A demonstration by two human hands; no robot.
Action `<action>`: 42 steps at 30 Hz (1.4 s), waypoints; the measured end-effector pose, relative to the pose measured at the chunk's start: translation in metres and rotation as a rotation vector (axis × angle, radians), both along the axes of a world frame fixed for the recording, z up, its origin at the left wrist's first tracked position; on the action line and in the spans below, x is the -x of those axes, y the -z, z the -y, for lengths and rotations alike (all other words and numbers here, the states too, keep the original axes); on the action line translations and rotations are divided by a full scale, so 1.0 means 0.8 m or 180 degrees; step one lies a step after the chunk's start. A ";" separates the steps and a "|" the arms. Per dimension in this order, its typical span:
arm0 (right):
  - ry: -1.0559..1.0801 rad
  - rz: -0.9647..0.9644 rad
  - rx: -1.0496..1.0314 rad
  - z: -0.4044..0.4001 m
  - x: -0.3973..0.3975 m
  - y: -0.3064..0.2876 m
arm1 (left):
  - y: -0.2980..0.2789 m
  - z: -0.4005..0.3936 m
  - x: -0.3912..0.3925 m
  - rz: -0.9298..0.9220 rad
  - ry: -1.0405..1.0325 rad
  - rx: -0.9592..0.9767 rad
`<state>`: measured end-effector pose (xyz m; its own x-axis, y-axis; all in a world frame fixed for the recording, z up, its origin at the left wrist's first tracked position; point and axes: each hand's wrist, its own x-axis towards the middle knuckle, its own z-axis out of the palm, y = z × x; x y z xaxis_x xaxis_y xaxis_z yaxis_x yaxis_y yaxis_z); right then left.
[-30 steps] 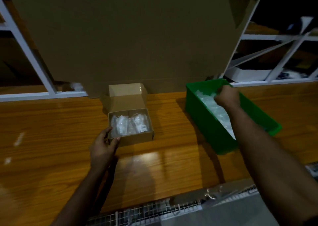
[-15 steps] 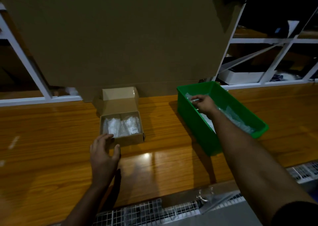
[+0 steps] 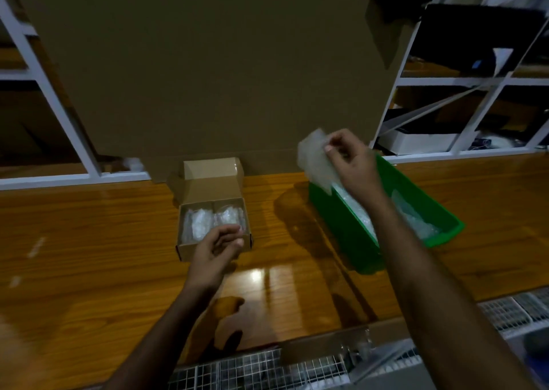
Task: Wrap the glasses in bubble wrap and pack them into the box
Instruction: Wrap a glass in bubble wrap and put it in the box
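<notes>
Box point(image 3: 214, 248): two wrapped glasses point(image 3: 212, 221) packed; my right hand point(image 3: 353, 163) pinches a fresh bubble wrap sheet point(image 3: 316, 160), my left hand point(image 3: 218, 247) hovers loosely curled, empty.

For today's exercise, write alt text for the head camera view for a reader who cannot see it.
A right hand lifts a bubble wrap sheet from a green bin. The empty left hand hovers by an open cardboard box holding two wrapped glasses on a wooden table.

Right hand point(image 3: 352, 163) pinches a bubble wrap sheet point(image 3: 316, 162) above the green bin point(image 3: 350, 232). Left hand point(image 3: 217, 248) hovers, loosely curled and holding nothing, over the open box point(image 3: 208, 248) of wrapped glasses point(image 3: 208, 221) on the table point(image 3: 89, 241).
</notes>
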<state>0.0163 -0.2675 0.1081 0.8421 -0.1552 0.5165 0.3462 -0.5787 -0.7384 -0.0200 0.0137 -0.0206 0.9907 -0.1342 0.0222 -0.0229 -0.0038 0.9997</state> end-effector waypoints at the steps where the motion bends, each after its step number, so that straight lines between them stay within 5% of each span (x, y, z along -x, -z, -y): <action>1: -0.0053 0.0111 0.0526 -0.025 0.018 0.005 | -0.007 0.007 0.000 -0.0268 0.0124 0.0361; 5: -0.0530 0.0739 0.3021 -0.121 0.074 0.080 | -0.019 0.014 0.000 -0.1040 0.0784 0.1653; 7: -0.0737 0.0845 0.3337 -0.143 0.086 0.130 | -0.013 0.007 0.002 -0.1096 0.0860 0.1753; 10: -0.0828 0.0618 0.2789 -0.150 0.099 0.180 | 0.018 -0.004 -0.001 -0.1204 0.0172 0.1313; 12: -0.0610 0.0105 0.1756 -0.149 0.105 0.188 | 0.035 -0.013 -0.004 -0.1263 0.0003 0.1121; 16: 0.0167 -0.0821 0.0247 -0.136 0.094 0.182 | 0.050 -0.032 -0.008 -0.1393 -0.0096 0.0824; 20: -0.0067 -0.2172 -0.1117 -0.125 0.078 0.180 | 0.058 -0.044 -0.009 -0.1272 -0.0054 0.0412; 24: 0.0181 -0.1978 -0.0843 -0.124 0.078 0.178 | 0.052 -0.053 -0.001 -0.0814 0.0043 -0.0131; 29: 0.0666 -0.1682 0.1127 -0.122 0.076 0.144 | 0.050 -0.053 0.004 -0.0141 0.0268 -0.0523; 31: 0.0718 -0.1729 0.1308 -0.122 0.073 0.138 | 0.051 -0.054 0.003 0.0056 0.0234 -0.0707; 38: -0.0213 -0.2415 -0.1374 -0.130 0.072 0.105 | 0.034 -0.046 0.019 0.0728 0.0485 -0.2039; 42: -0.0398 -0.2685 -0.2476 -0.153 0.064 0.093 | 0.025 -0.024 0.026 0.0934 0.0790 -0.1779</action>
<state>-0.0351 -0.1451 0.0341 0.9060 -0.0757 -0.4165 -0.4041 0.1380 -0.9042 -0.0411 0.0325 -0.0404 0.8926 -0.4263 0.1465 -0.3598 -0.4781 0.8013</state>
